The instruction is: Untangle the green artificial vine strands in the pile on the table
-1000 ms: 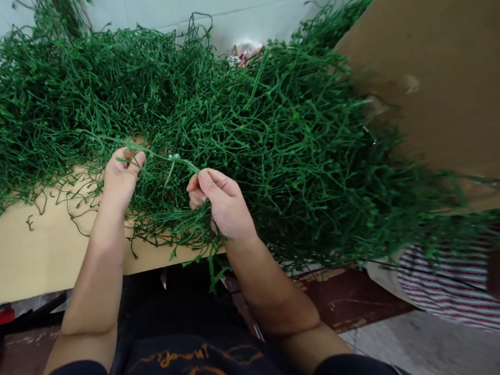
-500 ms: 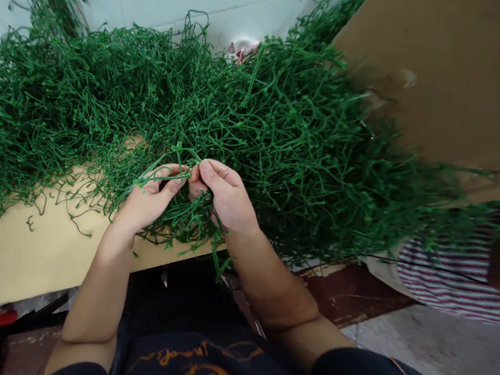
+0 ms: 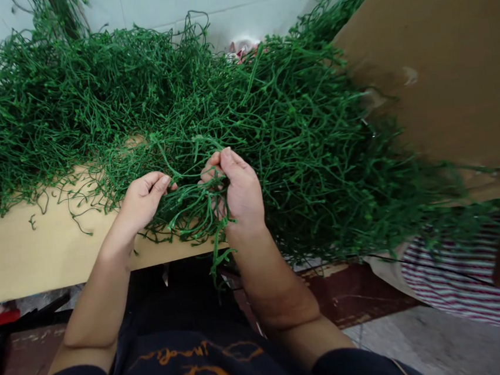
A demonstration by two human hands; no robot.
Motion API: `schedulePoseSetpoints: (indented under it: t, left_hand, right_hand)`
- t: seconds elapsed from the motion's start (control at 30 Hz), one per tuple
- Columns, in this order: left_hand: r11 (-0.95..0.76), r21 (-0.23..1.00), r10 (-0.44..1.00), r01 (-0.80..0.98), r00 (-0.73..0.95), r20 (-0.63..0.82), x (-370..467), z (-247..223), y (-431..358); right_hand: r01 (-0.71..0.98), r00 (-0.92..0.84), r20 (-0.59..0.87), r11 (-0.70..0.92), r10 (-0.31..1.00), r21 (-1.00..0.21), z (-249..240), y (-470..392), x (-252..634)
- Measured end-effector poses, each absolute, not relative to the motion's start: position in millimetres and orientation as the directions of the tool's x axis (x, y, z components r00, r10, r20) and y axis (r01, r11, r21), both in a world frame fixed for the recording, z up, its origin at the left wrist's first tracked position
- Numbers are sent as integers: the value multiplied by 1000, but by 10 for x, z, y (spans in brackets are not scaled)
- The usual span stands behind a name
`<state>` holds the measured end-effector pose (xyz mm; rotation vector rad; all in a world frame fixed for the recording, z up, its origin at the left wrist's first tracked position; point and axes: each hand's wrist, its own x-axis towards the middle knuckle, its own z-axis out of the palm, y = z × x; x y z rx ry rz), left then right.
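Held strands: a small bunch of thin green strands (image 3: 190, 205) with little forked tips sits in front of the body, left of centre on the tabletop's near side, reaching leftward from the right hand.
Right hand: the right hand (image 3: 242, 191) is clamped on these strands, thumb and forefinger pinched at the top and the other fingers curled around; a pale green length sticks out above the thumb.
Left hand: the left hand (image 3: 143, 202) is just beside the bunch, apart from the right hand, its thumb and forefinger together; whether a strand is caught between them cannot be made out.
Hanging tuft: a green tuft (image 3: 218, 258) dangles below the right wrist, over the tabletop's front edge.
Pile: a big tangled heap of green strands (image 3: 297, 130) spreads behind both hands and off to either side.
Tabletop: the tan tabletop (image 3: 48, 248) shows at the left front, a few loose strands lying on it.
Cardboard: a large brown panel (image 3: 439, 87) leans in at the right, strands touching its edge.
Wall: a white tiled wall (image 3: 139, 3) stands behind the pile.
Neighbour: a striped garment (image 3: 453, 280) on another person shows at lower right.
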<state>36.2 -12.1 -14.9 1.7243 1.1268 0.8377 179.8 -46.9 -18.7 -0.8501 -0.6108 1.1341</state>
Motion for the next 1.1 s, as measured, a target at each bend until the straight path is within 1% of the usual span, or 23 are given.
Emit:
schedulePoseSetpoints:
  t: [0.17,0.3,0.4,0.53,0.57,0.63,0.73,0.8,0.83,0.9,0.97,1.03,1.1]
  left_hand:
    - [-181,940,954,290,284,96,280,-173,-87]
    - [-190,951,966,244,220,136,208,-203,-63]
    - [-179,963,971,201,194,140,185,-219,-61]
    - [-168,975,981,149,124,150,180,-231,-60]
    - [-175,974,981,141,114,159,188,-234,-64]
    - [-197,971,975,135,133,179,222,-234,-85]
    - [-212,969,959,128,220,181,305,-216,-144]
    - [-223,968,946,115,265,187,351,-195,-185]
    - [-231,967,941,109,278,193,364,-184,-202]
    - [-247,963,933,111,294,206,369,-170,-224]
    - [-250,959,933,135,300,200,356,-171,-234]
    - [-258,948,931,184,310,193,336,-182,-240]
    - [-322,899,922,296,314,226,314,-187,-255]
  right_hand:
    - [-584,389,14,258,921,-769,-194,-450,1850]
    - [-576,511,2,344,860,-742,-226,-416,1922]
    - [-505,561,46,386,826,-772,-266,-410,1955]
    - [-350,592,177,449,786,-822,-293,-443,1942]
    - [-329,576,199,448,793,-832,-291,-455,1921]
    - [-315,484,213,396,849,-862,-277,-478,1851]
    - [-290,256,177,250,950,-924,-260,-491,1705]
    - [-259,120,158,185,980,-948,-264,-482,1629]
    - [-245,81,156,171,984,-954,-269,-476,1608]
    - [-205,49,174,180,984,-962,-278,-466,1598]
    - [-115,45,223,227,974,-967,-275,-467,1616]
    - [18,39,278,277,960,-961,-261,-477,1635]
    - [184,54,314,300,948,-936,-253,-484,1642]
